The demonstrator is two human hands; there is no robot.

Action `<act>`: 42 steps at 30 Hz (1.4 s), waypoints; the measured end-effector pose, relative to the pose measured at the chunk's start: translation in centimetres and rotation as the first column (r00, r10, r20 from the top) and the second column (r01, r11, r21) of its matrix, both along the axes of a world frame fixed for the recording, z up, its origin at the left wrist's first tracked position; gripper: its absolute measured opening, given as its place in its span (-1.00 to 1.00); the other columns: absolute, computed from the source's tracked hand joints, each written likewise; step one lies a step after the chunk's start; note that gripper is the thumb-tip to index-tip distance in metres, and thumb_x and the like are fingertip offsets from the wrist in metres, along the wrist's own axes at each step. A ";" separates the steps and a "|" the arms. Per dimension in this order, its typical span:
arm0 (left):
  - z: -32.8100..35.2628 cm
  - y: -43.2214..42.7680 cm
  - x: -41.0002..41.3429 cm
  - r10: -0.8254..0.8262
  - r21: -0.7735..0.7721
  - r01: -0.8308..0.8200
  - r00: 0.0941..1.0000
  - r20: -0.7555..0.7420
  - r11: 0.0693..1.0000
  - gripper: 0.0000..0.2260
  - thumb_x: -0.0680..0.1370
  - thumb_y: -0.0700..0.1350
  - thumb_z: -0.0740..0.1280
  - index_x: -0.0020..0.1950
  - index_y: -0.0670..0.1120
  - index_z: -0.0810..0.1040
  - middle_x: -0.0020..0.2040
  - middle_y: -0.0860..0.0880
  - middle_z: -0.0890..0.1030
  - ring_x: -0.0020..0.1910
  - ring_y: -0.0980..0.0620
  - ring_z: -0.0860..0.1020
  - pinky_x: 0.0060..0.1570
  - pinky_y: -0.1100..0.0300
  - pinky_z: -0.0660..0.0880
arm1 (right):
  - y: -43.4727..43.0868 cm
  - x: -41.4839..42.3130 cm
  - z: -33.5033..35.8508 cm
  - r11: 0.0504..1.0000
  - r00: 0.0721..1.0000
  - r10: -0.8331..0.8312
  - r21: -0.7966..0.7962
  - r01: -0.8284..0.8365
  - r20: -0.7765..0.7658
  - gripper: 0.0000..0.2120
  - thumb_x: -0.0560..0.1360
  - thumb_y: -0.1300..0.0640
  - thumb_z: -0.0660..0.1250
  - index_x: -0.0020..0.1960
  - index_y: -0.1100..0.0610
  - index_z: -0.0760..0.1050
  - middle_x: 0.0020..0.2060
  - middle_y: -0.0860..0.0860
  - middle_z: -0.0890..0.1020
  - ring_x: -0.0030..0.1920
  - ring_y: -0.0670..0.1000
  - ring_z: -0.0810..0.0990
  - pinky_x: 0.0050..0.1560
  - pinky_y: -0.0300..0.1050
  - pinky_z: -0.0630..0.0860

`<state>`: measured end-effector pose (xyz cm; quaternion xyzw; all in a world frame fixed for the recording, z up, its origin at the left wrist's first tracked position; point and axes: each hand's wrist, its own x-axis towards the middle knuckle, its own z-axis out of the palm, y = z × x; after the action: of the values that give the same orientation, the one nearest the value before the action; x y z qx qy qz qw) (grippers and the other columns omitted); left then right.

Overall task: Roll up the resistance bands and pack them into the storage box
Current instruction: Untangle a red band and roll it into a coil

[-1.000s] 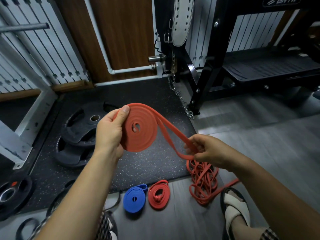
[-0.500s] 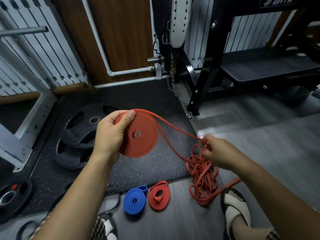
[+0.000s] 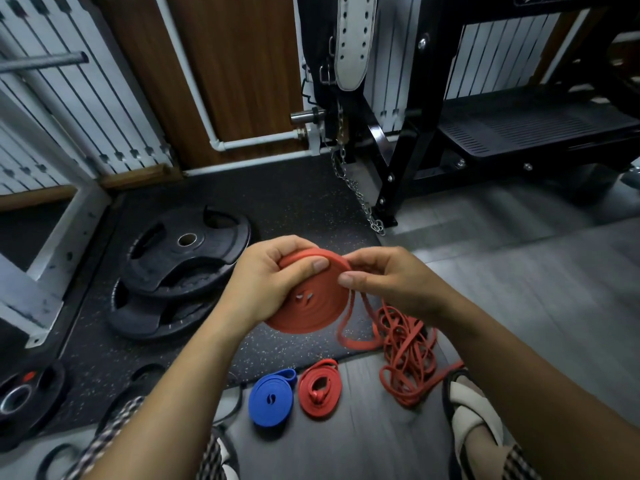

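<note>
Head view: we are rolling the orange band (image 3: pixel 311 318) in mid-air over the mat (image 3: pixel 173 358), left hand (image 3: pixel 263 289) gripping the coil (image 3: pixel 304 306), right hand (image 3: pixel 391 282) pinching the tail (image 3: pixel 358 345) onto its rim; next, we judge, the slack (image 3: pixel 405 358) on the floor (image 3: pixel 519 289) is wanting winding in.

Dim, flat indoor light, soft shadows. My left hand (image 3: pixel 266 289) and right hand (image 3: pixel 394 282), gripping the band (image 3: pixel 311 310), are sharp in the middle; the grey floor (image 3: pixel 519 299) smears with motion blur. Straight lines bow toward the edges. Faint sheen on the black frame (image 3: pixel 412 157).
</note>
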<state>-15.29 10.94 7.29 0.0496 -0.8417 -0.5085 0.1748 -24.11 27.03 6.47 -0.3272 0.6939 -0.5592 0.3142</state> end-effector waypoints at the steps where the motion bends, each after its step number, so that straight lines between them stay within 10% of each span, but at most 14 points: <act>1: 0.0 -0.1 0.1 0.004 0.001 -0.004 1.000 0.003 1.000 -0.91 0.40 -0.12 0.45 -0.21 0.06 0.59 -0.31 0.23 0.62 -0.30 0.27 0.53 -0.23 0.44 0.44 | 0.0 -0.1 0.1 1.000 1.000 -0.012 0.004 0.012 0.002 -0.81 0.45 0.34 0.32 0.06 0.28 0.55 -0.16 0.10 0.64 -0.18 -0.13 0.60 -0.08 -0.33 0.54; 5: -0.3 -0.3 0.0 0.049 0.023 -0.049 0.999 -0.005 0.999 -0.91 0.41 -0.11 0.44 -0.22 0.07 0.59 -0.32 0.23 0.62 -0.31 0.29 0.52 -0.23 0.45 0.42 | 0.1 -0.2 0.4 0.996 0.995 -0.091 0.017 0.091 -0.039 -0.89 0.44 0.26 0.35 -0.04 0.22 0.59 -0.35 0.03 0.58 -0.41 -0.23 0.53 -0.33 -0.41 0.47; 18: -1.0 1.6 -1.5 0.377 0.588 -0.303 0.926 -0.002 0.750 -0.90 0.49 -0.18 0.35 -0.23 -0.04 0.59 -0.38 0.10 0.62 -0.35 0.19 0.54 -0.28 0.32 0.51 | -0.7 0.3 -1.3 0.918 0.916 -0.241 -0.230 0.322 0.321 -0.86 0.43 0.22 0.30 -0.05 0.16 0.59 -0.27 0.00 0.70 -0.23 -0.07 0.66 -0.12 -0.23 0.61; 32: -1.8 2.6 -2.3 0.561 0.619 -0.405 0.824 -0.072 0.673 -0.92 0.50 -0.16 0.35 -0.19 -0.03 0.57 -0.25 0.03 0.60 -0.27 0.18 0.55 -0.20 0.31 0.51 | -1.4 0.6 -2.4 0.899 0.877 -0.284 -0.209 0.384 0.387 -0.78 0.52 0.20 0.21 0.07 0.29 0.53 -0.17 0.15 0.66 -0.23 -0.02 0.64 -0.07 -0.12 0.60; 42: -2.3 3.1 -3.3 0.661 0.811 -0.425 0.748 0.066 0.401 -0.89 0.54 -0.12 0.29 -0.18 -0.05 0.54 -0.25 -0.03 0.57 -0.28 0.08 0.52 -0.15 0.14 0.53 | -2.4 2.5 -4.1 0.876 0.828 -0.294 -0.213 0.433 0.478 -0.77 0.55 0.19 0.20 0.15 0.24 0.51 -0.05 0.16 0.67 -0.07 0.08 0.66 0.02 -0.05 0.60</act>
<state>-18.62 14.01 5.03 0.3259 -0.4329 -0.7377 0.4028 -21.56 24.59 2.36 -0.1006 0.5594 -0.7699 0.2903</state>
